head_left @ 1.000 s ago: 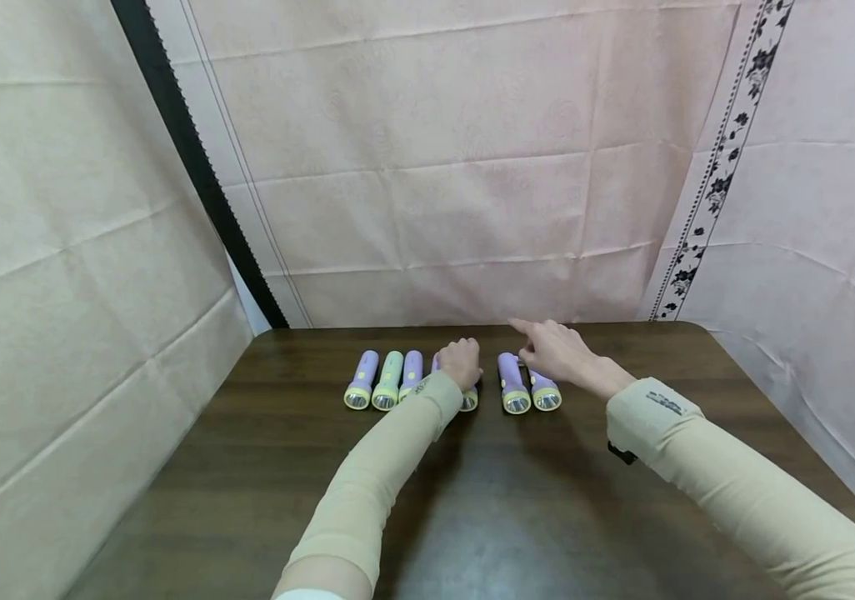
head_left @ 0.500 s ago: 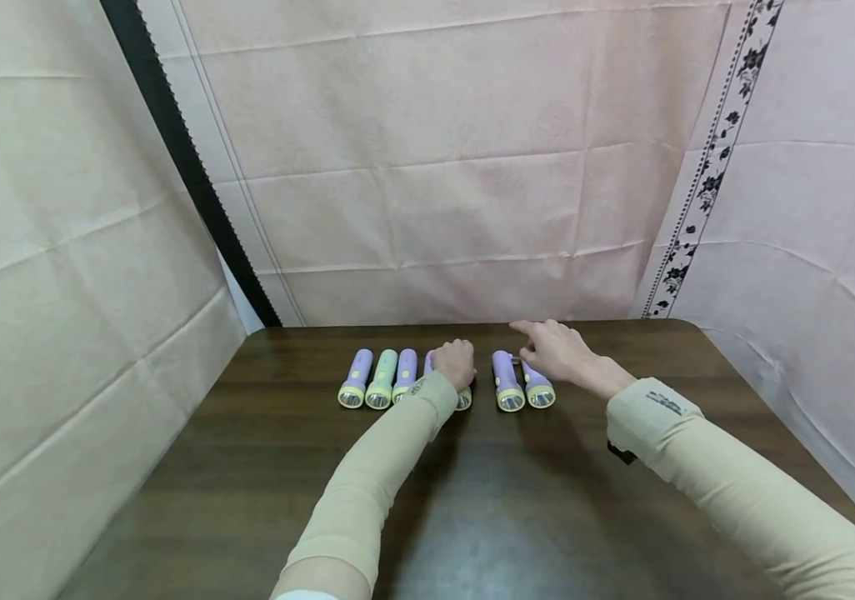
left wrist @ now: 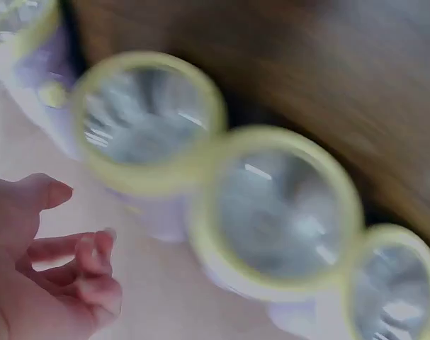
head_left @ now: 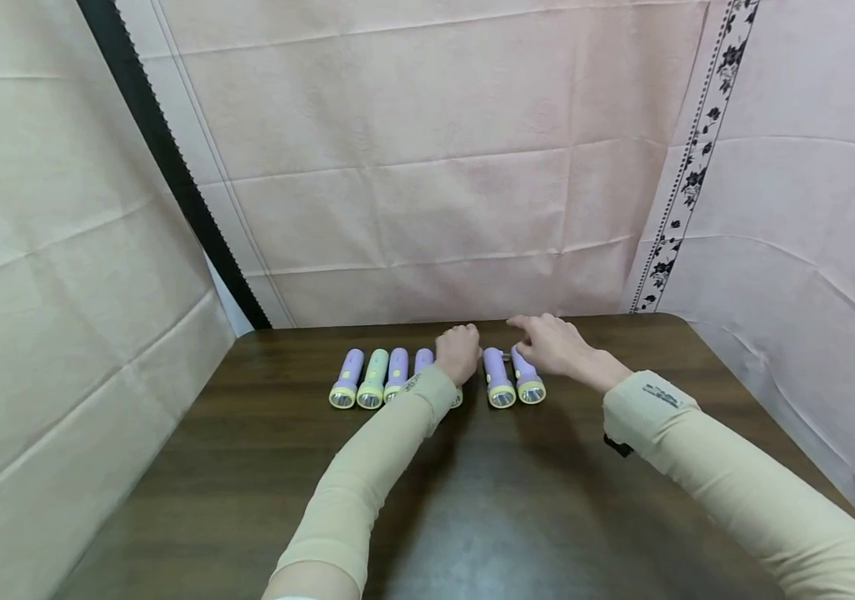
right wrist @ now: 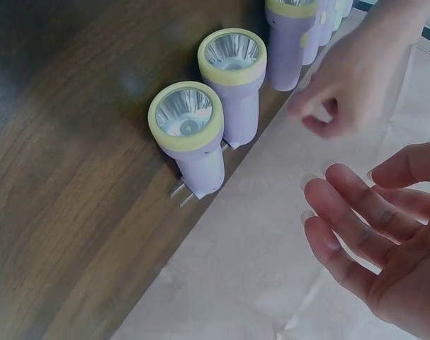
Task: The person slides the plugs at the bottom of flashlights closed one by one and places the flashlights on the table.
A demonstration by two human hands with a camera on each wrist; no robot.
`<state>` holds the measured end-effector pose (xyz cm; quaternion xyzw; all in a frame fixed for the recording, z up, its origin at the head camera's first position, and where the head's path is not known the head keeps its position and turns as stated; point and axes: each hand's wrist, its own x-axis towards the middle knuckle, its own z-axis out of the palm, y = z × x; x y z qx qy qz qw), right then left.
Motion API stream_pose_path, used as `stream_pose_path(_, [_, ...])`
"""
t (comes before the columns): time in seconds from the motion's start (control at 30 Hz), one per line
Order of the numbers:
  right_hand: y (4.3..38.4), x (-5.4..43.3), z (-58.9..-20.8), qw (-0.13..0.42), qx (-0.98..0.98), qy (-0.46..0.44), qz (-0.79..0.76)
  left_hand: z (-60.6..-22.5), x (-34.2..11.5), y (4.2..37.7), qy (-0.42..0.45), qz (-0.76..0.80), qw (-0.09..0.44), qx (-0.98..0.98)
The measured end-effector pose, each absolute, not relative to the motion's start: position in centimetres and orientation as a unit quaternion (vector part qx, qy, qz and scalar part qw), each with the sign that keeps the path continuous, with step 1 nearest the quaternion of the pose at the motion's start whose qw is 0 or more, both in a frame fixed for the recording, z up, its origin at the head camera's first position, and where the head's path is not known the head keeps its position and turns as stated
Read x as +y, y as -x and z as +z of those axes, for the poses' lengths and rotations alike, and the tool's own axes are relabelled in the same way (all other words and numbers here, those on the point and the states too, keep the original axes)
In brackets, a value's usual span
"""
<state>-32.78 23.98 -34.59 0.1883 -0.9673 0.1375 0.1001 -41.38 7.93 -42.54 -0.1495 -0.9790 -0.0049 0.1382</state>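
Observation:
Several flashlights stand in a row at the table's far edge, mostly purple, like the purple flashlight [head_left: 347, 379], with one green flashlight [head_left: 373, 379]. All have pale yellow rims. My left hand [head_left: 457, 354] hovers by the row's middle, partly hiding flashlights there. In the left wrist view its fingers [left wrist: 98, 290] curl loosely around nothing, apart from the lamp heads. My right hand [head_left: 553, 346] is beyond the rightmost flashlight [right wrist: 190, 134], holding nothing, its fingers relaxed in the right wrist view. Metal prongs [right wrist: 180, 193] stick out from that flashlight's tail end.
The dark wooden table [head_left: 457, 517] spreads out in front of the row. A pale cloth [head_left: 412, 167] hangs just behind the far edge, with more cloth on the left and right sides. A gap separates the right pair of flashlights from the others.
The head view has turned slightly right, so the flashlights sit farther left in it. My left hand has shifted a little back and right relative to the row; the right hand also sits slightly farther right.

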Motion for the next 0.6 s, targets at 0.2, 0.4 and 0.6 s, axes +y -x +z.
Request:
stream_pose_path(0.2, [32.6,24.5,-34.6,0.099,-0.968,-0.185,0.138,-41.8,10.6,39.8,0.145,-0.139,0.047,-0.978])
stream_pose_path(0.4, [32.6,25.0,-34.9,0.110,-0.970,-0.177,0.124,-42.3,11.6,39.3,0.109,-0.183,-0.029,-0.977])
stream_pose_path(0.6, [32.6,25.3,-35.5,0.099,-0.970,-0.178,0.130,-43.7,11.9,39.7,0.094,-0.209,-0.037,-0.973])
